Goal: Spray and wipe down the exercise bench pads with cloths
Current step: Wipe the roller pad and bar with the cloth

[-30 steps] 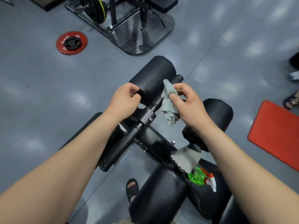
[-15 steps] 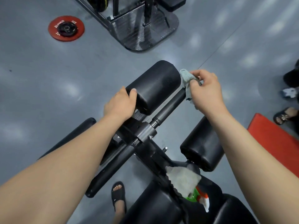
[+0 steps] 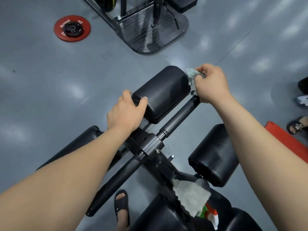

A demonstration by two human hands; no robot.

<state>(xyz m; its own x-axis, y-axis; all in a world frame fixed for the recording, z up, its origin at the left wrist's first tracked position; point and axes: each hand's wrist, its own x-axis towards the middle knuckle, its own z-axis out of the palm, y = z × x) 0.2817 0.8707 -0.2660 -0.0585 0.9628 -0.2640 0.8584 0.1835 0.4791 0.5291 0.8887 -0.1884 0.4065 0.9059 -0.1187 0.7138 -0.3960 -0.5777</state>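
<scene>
A black roller pad (image 3: 163, 92) sits at the far end of the bench's dark metal bar (image 3: 176, 120). My left hand (image 3: 126, 114) grips the pad's near end, thumb on top. My right hand (image 3: 211, 82) pinches a pale green cloth (image 3: 190, 75) against the pad's far right end. A second black roller pad (image 3: 215, 155) lies lower right. Another pale cloth (image 3: 190, 195) is draped over a green spray bottle with a red-and-white trigger (image 3: 211, 214) on the bench pad (image 3: 160, 215) at the bottom.
A red weight plate (image 3: 72, 28) lies on the grey floor at upper left. A black machine base (image 3: 150, 30) stands at the top. A red mat (image 3: 288, 140) and another person's sandalled foot (image 3: 296, 125) are at right. My own sandalled foot (image 3: 121, 207) is below the bar.
My right hand carried the cloth from the bar up to the roller pad's far right end. My left hand shifted its grip on the pad's near end. The view moved closer.
</scene>
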